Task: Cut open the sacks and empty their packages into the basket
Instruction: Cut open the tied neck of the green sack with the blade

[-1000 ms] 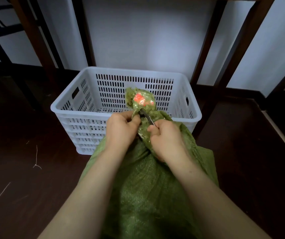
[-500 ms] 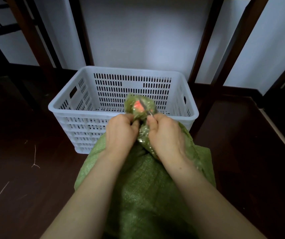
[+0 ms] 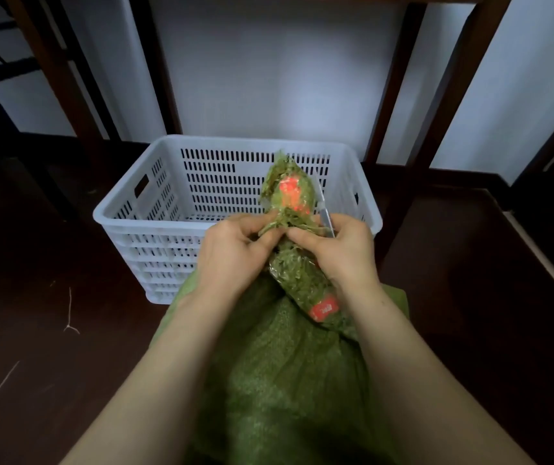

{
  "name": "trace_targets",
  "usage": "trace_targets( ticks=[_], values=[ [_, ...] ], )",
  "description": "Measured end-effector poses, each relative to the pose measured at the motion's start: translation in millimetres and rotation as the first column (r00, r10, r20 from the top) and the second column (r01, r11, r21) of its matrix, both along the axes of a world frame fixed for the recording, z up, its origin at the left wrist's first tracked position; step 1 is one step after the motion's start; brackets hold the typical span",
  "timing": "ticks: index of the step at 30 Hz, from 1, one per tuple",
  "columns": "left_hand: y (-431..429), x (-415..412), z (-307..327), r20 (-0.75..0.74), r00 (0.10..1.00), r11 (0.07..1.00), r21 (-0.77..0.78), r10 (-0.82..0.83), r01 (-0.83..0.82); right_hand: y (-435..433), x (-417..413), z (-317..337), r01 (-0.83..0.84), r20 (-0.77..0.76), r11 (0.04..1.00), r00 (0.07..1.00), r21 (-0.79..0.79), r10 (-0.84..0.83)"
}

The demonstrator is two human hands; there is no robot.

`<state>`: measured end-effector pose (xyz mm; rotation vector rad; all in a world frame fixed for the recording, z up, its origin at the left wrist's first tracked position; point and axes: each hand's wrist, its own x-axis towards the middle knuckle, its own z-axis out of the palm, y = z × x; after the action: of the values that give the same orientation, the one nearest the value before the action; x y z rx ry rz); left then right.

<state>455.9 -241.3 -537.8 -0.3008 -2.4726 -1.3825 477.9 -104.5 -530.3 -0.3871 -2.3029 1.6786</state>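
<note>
A dark brown wooden floor [image 3: 51, 364] spreads out below me, running to a pale wall [image 3: 268, 78] crossed by the dark wooden legs [image 3: 392, 95] of some furniture, and a few pale threads [image 3: 69, 313] lie on the boards off to my left. Against the wall stands a white slotted plastic basket [image 3: 124, 203], its long side facing me. A green woven plastic sack [image 3: 285, 380] sits on the floor between me and the basket, its body touching the basket's near wall and its neck raised over the near rim. The bunched top of the sack [image 3: 287, 193] stands upright above my knuckles, with a bright red band showing through the weave. My left hand [image 3: 232, 256] is curled round the neck from the left, thumb and forefinger pinching the frayed green strands just under that bunch. My right hand [image 3: 339, 253] meets it from the other side, thumb tip almost touching my left thumb, its fingers closed round a slim metal blade [image 3: 325, 218] that points upward beside the bunch, close against its right edge. Below my right wrist a shiny clear plastic package with a red label [image 3: 325, 308] shows at the neck of the sack; I cannot tell whether it lies inside the weave or outside it.
</note>
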Motion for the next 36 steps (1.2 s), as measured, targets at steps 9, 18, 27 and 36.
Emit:
trace_targets(
  ticks=[9, 18, 27, 36],
  values=[
    [1.5, 5.3, 0.7, 0.079, 0.996, 0.996, 0.081, 0.038, -0.044, 11.3, 2.8, 0.7, 0.060, -0.025, 0.935, 0.998, 0.350, -0.055],
    [-9.7, 2.1, 1.0, 0.295, 0.955, 0.877, 0.463, -0.017, -0.127, 26.4, 4.5, 3.9, 0.000, 0.007, 1.000, 1.000, 0.011, 0.000],
    [-26.6, 6.4, 44.5, 0.397, 0.918, 0.996, 0.090, -0.010, -0.028, 27.9, 6.4, 17.6, -0.108, 0.120, 0.944, 0.981, -0.311, 0.151],
    [-0.1, 10.8, 41.6, -0.002, 1.000, 0.999, -0.045, -0.022, 0.021, 20.5, 10.3, 34.1, -0.195, 0.039, 0.948, 0.977, -0.253, 0.211]
  ],
)
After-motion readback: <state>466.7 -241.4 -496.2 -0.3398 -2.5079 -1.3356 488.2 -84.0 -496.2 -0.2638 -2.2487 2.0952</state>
